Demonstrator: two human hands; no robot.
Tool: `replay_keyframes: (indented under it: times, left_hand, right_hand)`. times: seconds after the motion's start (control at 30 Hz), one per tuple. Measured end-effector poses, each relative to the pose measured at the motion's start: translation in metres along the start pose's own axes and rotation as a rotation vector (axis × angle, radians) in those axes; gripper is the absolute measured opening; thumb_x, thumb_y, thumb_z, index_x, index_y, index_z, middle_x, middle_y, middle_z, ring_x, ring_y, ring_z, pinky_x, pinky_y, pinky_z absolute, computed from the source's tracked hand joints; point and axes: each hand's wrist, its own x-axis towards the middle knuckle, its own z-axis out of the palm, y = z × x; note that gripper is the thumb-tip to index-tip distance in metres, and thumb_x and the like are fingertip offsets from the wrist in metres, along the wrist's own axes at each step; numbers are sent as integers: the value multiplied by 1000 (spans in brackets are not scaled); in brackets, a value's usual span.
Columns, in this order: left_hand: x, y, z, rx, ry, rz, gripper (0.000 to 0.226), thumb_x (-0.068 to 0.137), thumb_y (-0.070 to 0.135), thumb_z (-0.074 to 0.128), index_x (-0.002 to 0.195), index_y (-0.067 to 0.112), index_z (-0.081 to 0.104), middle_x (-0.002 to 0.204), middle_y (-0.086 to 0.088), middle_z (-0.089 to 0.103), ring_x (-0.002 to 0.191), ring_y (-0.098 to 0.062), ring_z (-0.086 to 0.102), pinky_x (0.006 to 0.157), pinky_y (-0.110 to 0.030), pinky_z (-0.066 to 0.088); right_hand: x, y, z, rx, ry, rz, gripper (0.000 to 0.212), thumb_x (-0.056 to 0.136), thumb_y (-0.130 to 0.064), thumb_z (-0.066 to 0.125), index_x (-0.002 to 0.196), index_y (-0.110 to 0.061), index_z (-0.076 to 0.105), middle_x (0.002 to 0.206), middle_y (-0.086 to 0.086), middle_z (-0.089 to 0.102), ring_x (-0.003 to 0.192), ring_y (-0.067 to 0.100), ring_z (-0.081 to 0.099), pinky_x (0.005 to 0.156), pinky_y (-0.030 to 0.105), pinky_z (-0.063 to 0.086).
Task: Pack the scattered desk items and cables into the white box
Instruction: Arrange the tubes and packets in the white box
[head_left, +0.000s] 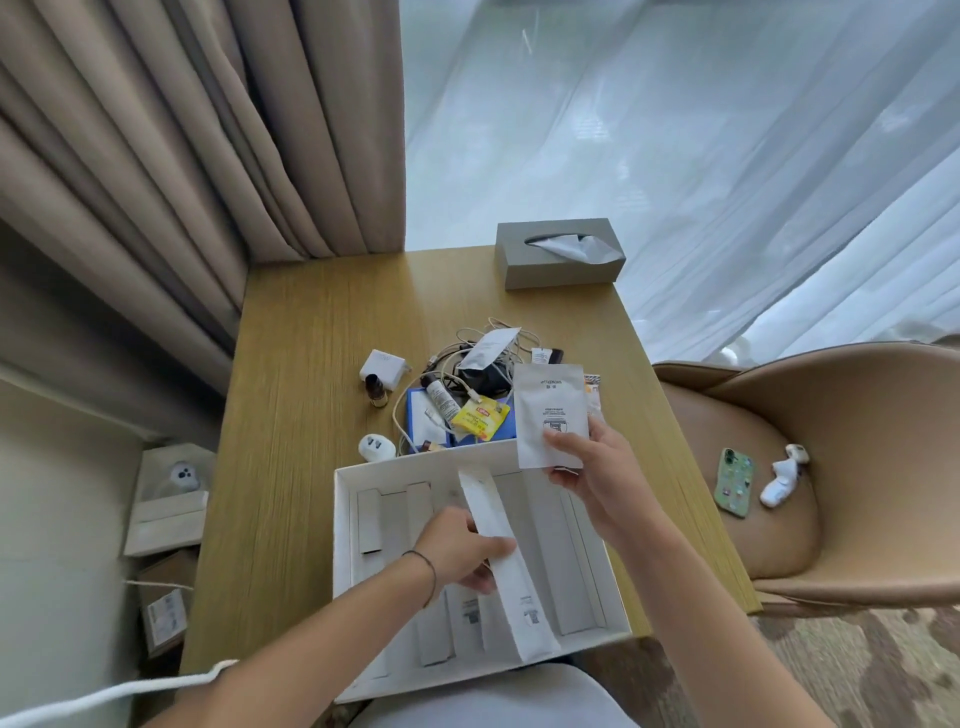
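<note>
1. The white box (344, 525) sits open at the near edge of the wooden desk (306, 395). Its near side hangs a little past the desk edge, close to the person.
2. Inside the box are long paper dividers. Some slots between them show bare floor, mostly on the right side.
3. The left hand (462, 551) is over the middle of the box. Its fingers and thumb curl around a long white packet (498, 551) that lies slanted across the dividers.
4. The right hand (587, 467) is above the far right corner of the box. Its thumb and fingers pinch the bottom of a flat white pouch (548, 415), held upright.
5. Just behind the box is a pile of things: tangled cables (467, 353), a white charger (382, 368), a small brown bottle (376, 391), a yellow tea packet (479, 417), a blue card (415, 415), a silver pouch (488, 349) and a white plug (376, 447).
6. The pile touches the far wall of the box, so there is little room there.
7. The left part of the desk is bare wood, with open room.
8. A grey tissue box (558, 260) stands at the far edge, well apart from the pile.
9. Curtains (182, 130) hang behind the desk.
10. A tan chair (831, 415) stands just beside the desk on the right. A phone (733, 480) and a small white toy (782, 480) lie on its seat.
11. Cardboard boxes (166, 499) sit on the floor at the left.
</note>
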Motion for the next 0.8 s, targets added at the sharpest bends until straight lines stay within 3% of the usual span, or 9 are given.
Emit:
replay_keyframes:
  times: [0.17, 0.27, 0.33, 0.43, 0.5, 0.57, 0.7, 0.8]
  left_hand:
    - [34, -7, 10, 76, 0, -66, 21, 95, 13, 64, 114, 6, 66, 103, -12, 75, 88, -25, 75, 65, -31, 63]
    - [49, -9, 18, 135, 18, -114, 20, 95, 9, 61, 114, 6, 66, 107, -13, 73, 91, -26, 73, 63, -30, 63]
    - [55, -9, 22, 173, 29, -117, 16, 94, 9, 62, 109, 7, 68, 99, -10, 74, 85, -24, 74, 61, -30, 62]
    - [59, -5, 27, 265, 52, -81, 3, 90, 14, 67, 87, 14, 67, 77, -1, 69, 61, -14, 68, 43, -19, 52]
    - [62, -4, 29, 321, 65, -66, 12, 88, 18, 70, 77, 18, 65, 68, 3, 68, 51, -9, 66, 41, -17, 50]
    - [65, -3, 31, 373, 66, -66, 13, 87, 22, 71, 76, 16, 68, 63, 3, 70, 47, -8, 67, 45, -20, 54]
    - [64, -6, 29, 547, 106, -16, 26, 84, 35, 72, 75, 10, 72, 63, -3, 74, 57, -16, 73, 65, -30, 62]
    - [55, -6, 23, 577, 98, 20, 27, 87, 38, 69, 91, 12, 71, 73, -7, 77, 69, -23, 76, 72, -36, 63]
  right_hand:
    - [-3, 1, -11, 0, 37, 4, 26, 90, -8, 69, 115, -16, 71, 101, 3, 77, 84, 18, 68, 66, 29, 52]
    - [-4, -1, -15, -14, 54, 2, 24, 91, -9, 68, 113, -17, 71, 99, 1, 78, 80, 15, 69, 63, 26, 54]
    - [-5, -1, -17, -27, 53, -5, 21, 92, -9, 67, 111, -18, 72, 97, -1, 78, 76, 12, 70, 61, 24, 54]
    - [-8, -1, -20, -46, 40, 0, 19, 94, -11, 65, 109, -19, 73, 95, -1, 77, 72, 12, 68, 60, 24, 52]
    - [-11, 1, -20, -51, 46, 27, 17, 95, -13, 64, 106, -19, 75, 92, 0, 78, 70, 13, 68, 58, 23, 53]
    - [-14, 5, -21, -53, 44, 57, 16, 95, -13, 64, 101, -19, 78, 90, 2, 78, 67, 15, 68, 58, 25, 54]
    - [-19, 15, -20, -87, 17, 117, 17, 97, -13, 61, 105, -14, 77, 95, 7, 78, 72, 19, 68, 62, 28, 54]
    - [-19, 20, -17, -137, -3, 126, 18, 97, -13, 62, 109, -10, 76, 98, 8, 78, 76, 16, 69, 63, 27, 53]
